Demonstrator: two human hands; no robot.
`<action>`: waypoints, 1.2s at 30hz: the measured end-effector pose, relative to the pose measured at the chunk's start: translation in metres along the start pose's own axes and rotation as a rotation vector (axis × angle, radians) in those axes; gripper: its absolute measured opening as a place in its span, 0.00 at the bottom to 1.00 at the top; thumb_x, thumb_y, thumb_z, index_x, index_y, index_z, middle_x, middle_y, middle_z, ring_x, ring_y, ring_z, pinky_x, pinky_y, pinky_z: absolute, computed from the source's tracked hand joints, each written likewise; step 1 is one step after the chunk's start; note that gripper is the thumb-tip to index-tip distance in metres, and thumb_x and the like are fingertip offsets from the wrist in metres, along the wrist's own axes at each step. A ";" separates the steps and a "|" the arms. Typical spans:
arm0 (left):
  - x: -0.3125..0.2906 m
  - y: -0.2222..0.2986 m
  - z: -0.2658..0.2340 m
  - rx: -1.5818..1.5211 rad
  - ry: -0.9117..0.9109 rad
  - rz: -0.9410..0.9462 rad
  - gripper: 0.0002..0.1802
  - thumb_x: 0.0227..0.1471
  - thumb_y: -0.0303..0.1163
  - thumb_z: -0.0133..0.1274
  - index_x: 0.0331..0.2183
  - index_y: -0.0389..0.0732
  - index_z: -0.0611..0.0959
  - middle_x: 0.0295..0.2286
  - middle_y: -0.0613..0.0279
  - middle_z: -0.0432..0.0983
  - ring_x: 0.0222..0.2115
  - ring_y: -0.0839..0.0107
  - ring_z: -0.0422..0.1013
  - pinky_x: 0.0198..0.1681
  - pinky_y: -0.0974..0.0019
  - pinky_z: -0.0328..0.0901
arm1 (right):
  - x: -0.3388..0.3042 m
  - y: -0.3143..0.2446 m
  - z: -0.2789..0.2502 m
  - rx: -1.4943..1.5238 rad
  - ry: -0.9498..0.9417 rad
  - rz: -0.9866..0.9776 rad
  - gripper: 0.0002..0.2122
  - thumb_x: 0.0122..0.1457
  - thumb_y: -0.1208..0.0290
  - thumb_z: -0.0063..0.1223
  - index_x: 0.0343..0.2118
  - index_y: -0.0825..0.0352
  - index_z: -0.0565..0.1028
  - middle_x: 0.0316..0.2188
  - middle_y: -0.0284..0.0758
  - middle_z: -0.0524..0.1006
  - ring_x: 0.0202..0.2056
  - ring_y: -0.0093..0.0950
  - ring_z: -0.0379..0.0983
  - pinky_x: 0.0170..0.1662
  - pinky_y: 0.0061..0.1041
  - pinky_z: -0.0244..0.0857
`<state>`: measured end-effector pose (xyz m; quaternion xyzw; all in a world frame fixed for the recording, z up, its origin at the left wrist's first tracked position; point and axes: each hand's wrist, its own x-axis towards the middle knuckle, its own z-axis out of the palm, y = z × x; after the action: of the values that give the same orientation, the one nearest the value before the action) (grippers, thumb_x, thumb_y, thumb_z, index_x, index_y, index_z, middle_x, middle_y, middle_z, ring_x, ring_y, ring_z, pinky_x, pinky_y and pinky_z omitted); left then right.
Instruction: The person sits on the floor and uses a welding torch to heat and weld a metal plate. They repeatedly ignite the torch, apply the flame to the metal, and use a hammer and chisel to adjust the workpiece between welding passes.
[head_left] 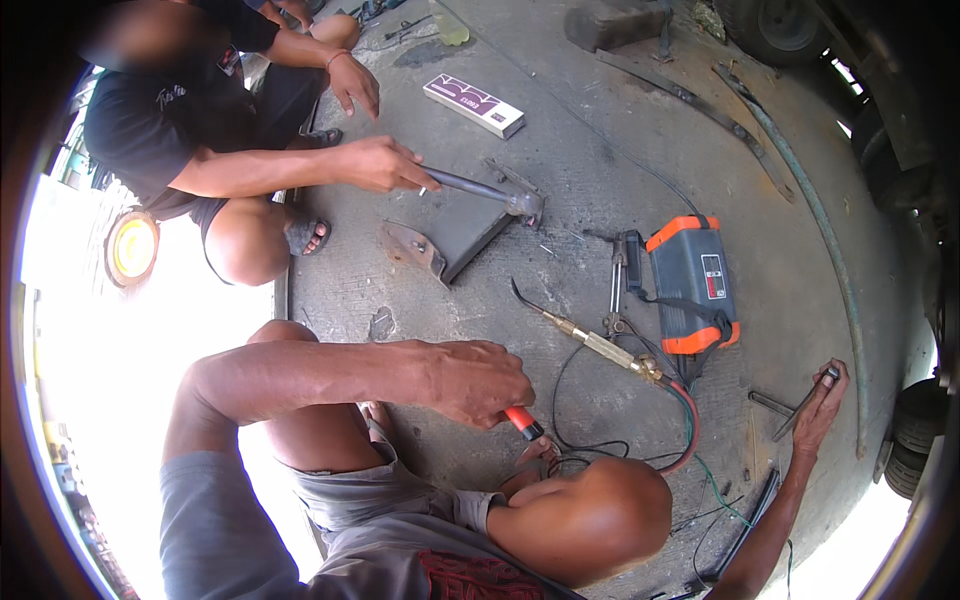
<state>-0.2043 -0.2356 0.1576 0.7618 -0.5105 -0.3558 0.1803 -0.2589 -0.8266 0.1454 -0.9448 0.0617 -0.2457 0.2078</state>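
A seated worker in grey shorts gripped a red-and-black handle (522, 422) in the left hand (476, 382), the fingers curled closed around it, above a patch of concrete floor (480, 318) crossed by black cables (590, 444). The handle pointed down toward the worker's foot, its far end hard to make out. The right hand (822, 408), off to the far side, was partly closed on an angled steel tool (797, 412) — thumb and fingers around its upper end, its exact kind unclear.

Between the two hands lay a brass gas torch (600, 346) with a bent tip, red and green hoses (690, 430) trailing from its rear. Just beyond it stood a grey welding machine (690, 285) with orange ends and a dark strap.

Across the floor, a squatting co-worker in a black shirt (150, 125) held a long-handled hammer (462, 183), its head at one corner of a steel bracket (470, 240) with flanged plates; whether the two touched could not be told. A white-and-purple carton (474, 104) lay near the bracket, while a long pipe (815, 215) — greenish and curved in the wide view — stretched along the right, near a vehicle tyre (780, 28).
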 end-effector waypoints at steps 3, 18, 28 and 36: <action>0.000 0.006 0.000 -0.035 0.022 0.051 0.10 0.50 0.29 0.60 0.35 0.35 0.84 0.31 0.46 0.82 0.42 0.43 0.79 0.47 0.44 0.72 | -0.003 -0.051 0.001 0.084 0.091 -0.109 0.18 0.79 0.62 0.34 0.60 0.70 0.66 0.40 0.38 0.70 0.38 0.31 0.67 0.50 0.33 0.65; -0.084 0.038 -0.050 -0.344 0.698 -0.091 0.38 0.60 0.61 0.56 0.21 0.32 0.77 0.14 0.50 0.67 0.17 0.54 0.68 0.27 0.49 0.63 | 0.034 -0.357 -0.046 0.654 0.413 -0.269 0.21 0.76 0.64 0.43 0.65 0.71 0.67 0.38 0.34 0.69 0.34 0.21 0.63 0.38 0.22 0.59; -0.086 0.026 -0.074 -0.276 1.181 0.117 0.32 0.64 0.55 0.57 0.43 0.29 0.80 0.26 0.50 0.79 0.27 0.55 0.78 0.35 0.52 0.70 | 0.064 -0.563 0.044 0.864 -0.015 -0.719 0.14 0.74 0.71 0.46 0.58 0.70 0.72 0.36 0.32 0.76 0.32 0.18 0.72 0.34 0.20 0.69; -0.139 0.009 -0.097 -0.394 1.558 -0.046 0.28 0.61 0.51 0.64 0.33 0.29 0.84 0.15 0.58 0.76 0.19 0.71 0.79 0.21 0.68 0.70 | 0.125 -0.600 0.077 1.000 -0.293 -0.689 0.23 0.75 0.49 0.47 0.51 0.70 0.72 0.32 0.32 0.76 0.32 0.20 0.74 0.37 0.24 0.71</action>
<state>-0.1710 -0.1217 0.2787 0.7554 -0.1499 0.1910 0.6086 -0.1030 -0.2822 0.3930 -0.7226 -0.3984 -0.1659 0.5401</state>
